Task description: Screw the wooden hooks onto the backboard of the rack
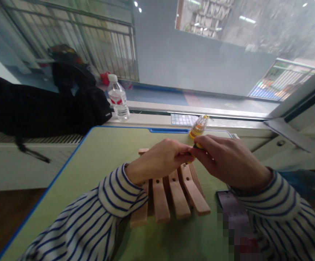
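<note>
My right hand (225,159) is closed around what looks like a small screwdriver (198,145) with a black-and-yellow handle, mostly covered by the fingers. Thumb and fingers of my left hand (165,157) are pinched together right beside it; whatever they grip is hidden. Both hands are over the far end of a wooden piece with several angled slats (180,203), which lies on the table. Dark holes show in the slats, and a small metal-looking spot sits near the top of the rightmost one. Just beyond my right hand stands a clear cone-shaped case (199,126) with yellow ends.
The green table (73,192) has a blue edge. A phone (233,208) lies under my right forearm. On the window ledge stand a water bottle (118,99), a black bag (89,98) and a gridded white sheet (183,119). A large window rises behind.
</note>
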